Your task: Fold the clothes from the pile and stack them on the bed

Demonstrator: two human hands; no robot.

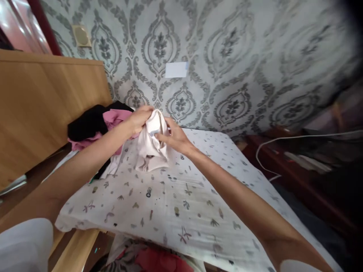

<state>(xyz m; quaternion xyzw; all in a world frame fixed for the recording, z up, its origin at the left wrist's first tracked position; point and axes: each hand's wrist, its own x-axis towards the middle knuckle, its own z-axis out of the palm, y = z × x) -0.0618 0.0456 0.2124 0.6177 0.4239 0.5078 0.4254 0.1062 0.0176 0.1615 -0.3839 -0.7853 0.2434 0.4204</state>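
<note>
At the far left, about 9 o'clock in the view, we note a wooden panel (pixel 42 109) standing on edge. Just right of it a black garment (pixel 87 122) and a pink garment (pixel 112 117) lie heaped together, touching, at the back left corner of the patterned sheet (pixel 184 211). The left hand (pixel 140 119) reaches in from 8 o'clock; its fingers are curled tight on the top edge of the pale garment (pixel 150 147), in front of the pink heap. We record the pale garment as held up by 2 hands just left of the view's centre. Its upper part is bunched between them, and its lower folds hang down and rest on the sheet at 6 o'clock of the hands. The right hand (pixel 174 138) comes in from 5 o'clock and sits at 3 o'clock of the garment, thumb and fingers narrow, pinching the cloth near a small printed label (pixel 152 133). At 12 o'clock of the hands a white paper slip (pixel 176 70) is stuck to the wallpaper (pixel 241 56). At 6 o'clock, under the sheet's near edge, red cloth (pixel 159 260) shows. At 3 o'clock of the view a white cable (pixel 283 141) runs across dark furniture (pixel 297 177), too blurred to identify.
</note>
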